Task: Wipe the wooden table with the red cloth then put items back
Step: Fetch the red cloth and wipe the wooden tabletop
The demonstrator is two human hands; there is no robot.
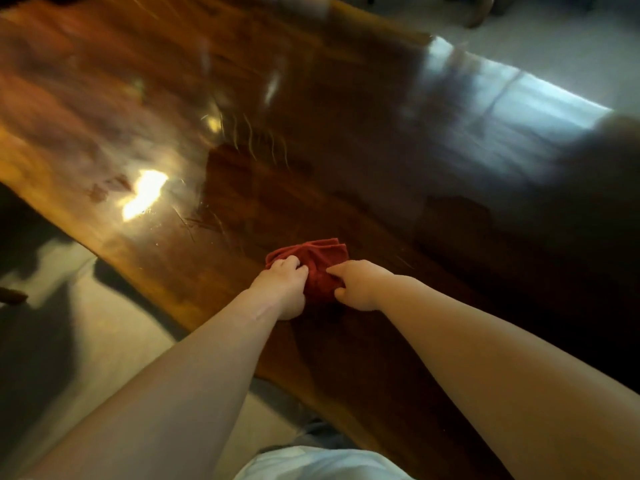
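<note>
While leaning over the near edge of the glossy wooden table (242, 168), gripping the bunched red cloth (317, 263) with both hands: left hand (280, 284) clutching its left side, right hand (360, 285) pinching its right. Beyond the cloth, reflecting blurred window light across dark, scratched wood. Beside the table, showing pale floor (114, 317).

2 hands (320, 285) gripping red cloth (313, 263), wooden table (311, 140)

bare wooden table (311, 140) beyond bunched red cloth (317, 268)
</note>
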